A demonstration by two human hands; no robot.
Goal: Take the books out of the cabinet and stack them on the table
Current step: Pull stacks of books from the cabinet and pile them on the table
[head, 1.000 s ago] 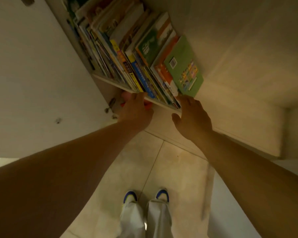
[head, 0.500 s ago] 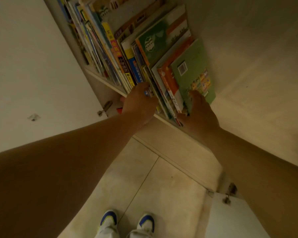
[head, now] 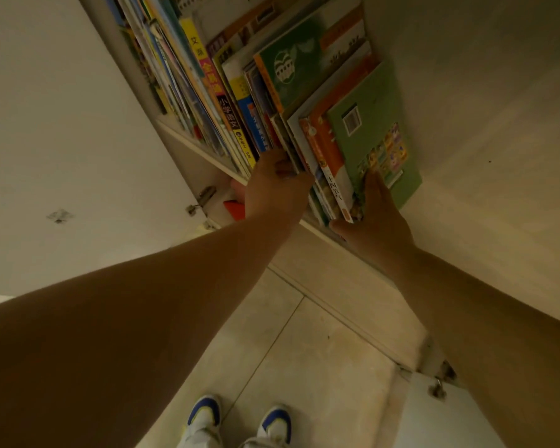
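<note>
While both bare forearms reach up from the lower corners of the frame toward its centre, the hands meet a row of colourful upright books [head: 240,101] standing on the pale cabinet shelf [head: 201,150] in the upper middle. The left hand [head: 274,190] is extended with its back to the camera, fingertips pushed in among the spines near the blue-spined book [head: 256,124]; whether it grips one cannot be told. The right hand [head: 374,221] lies with straight fingers flat against the green-covered paperback book [head: 369,124] at the right end of the row, thumb under the lower edges of the neighbouring books. An open white cabinet door [head: 46,124] fills the left of the frame. Blue-and-white shoes [head: 236,421] stand on the beige floor tiles [head: 304,350] at bottom centre.
</note>
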